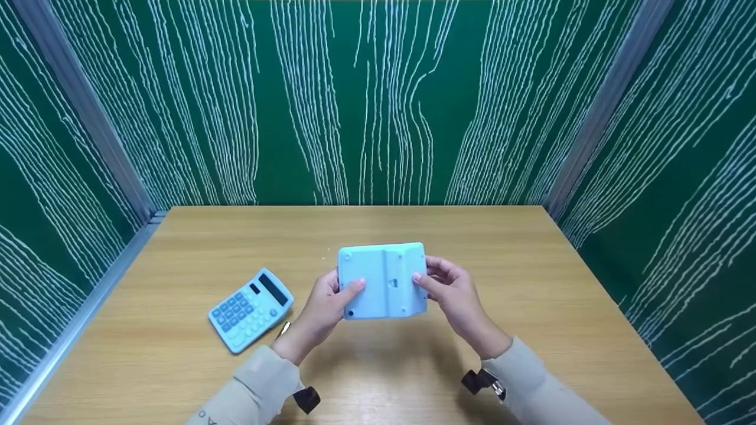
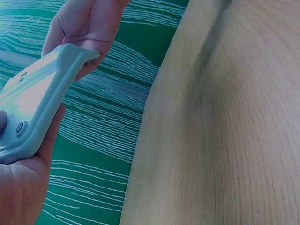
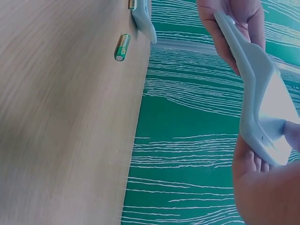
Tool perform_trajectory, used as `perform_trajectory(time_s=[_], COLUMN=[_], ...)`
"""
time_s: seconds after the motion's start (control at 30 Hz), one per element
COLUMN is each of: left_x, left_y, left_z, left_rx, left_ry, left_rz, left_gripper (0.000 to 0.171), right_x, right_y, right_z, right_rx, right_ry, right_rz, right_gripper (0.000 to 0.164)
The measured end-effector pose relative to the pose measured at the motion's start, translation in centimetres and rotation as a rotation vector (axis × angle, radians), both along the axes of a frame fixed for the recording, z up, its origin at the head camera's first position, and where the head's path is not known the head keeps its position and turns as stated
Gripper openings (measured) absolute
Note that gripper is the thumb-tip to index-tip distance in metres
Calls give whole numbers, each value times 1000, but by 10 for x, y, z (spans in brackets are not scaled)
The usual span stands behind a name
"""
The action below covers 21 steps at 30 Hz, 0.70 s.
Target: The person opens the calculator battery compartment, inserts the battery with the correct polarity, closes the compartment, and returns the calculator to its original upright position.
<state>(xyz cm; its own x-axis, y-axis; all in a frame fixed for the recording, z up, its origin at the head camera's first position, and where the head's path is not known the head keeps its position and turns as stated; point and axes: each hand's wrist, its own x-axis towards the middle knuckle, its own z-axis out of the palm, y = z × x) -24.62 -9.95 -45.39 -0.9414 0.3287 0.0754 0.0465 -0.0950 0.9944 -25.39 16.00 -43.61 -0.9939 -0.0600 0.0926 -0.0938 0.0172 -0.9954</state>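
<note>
Well, the wooden tabletop (image 1: 502,236) is biggest. Above it, the left hand (image 1: 322,301) and right hand (image 1: 452,289) hold what looks like a blue calculator (image 1: 369,265), thumbs on its back and fingers underneath, one hand each side, likely to keep it steady. The other calculator (image 1: 251,310) lies face up to the left, maybe out of the way. Two small batteries (image 3: 122,47) lie near it. Tiniest, a little catch (image 1: 394,283) on the held one's back faces the person, perhaps for looking at.
</note>
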Motion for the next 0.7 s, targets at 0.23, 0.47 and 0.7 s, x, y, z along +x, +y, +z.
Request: perform_trajectory(time_s=[0.23,0.47,0.7], left_x=[0,2,3], left_y=[4,9,12], left_z=[-2,-1,-2], left_rx=[13,4,-42], left_ry=[2,20,60], left_rz=[11,32,66], left_gripper=[58,58,54], right_x=[2,5,8], right_y=[-2,-6,-11], right_z=[-4,-6,-8], right_rx=[77,146,250], right_ry=[149,263,288], right_rz=[-103,-107,-103], right_gripper=[40,46,64])
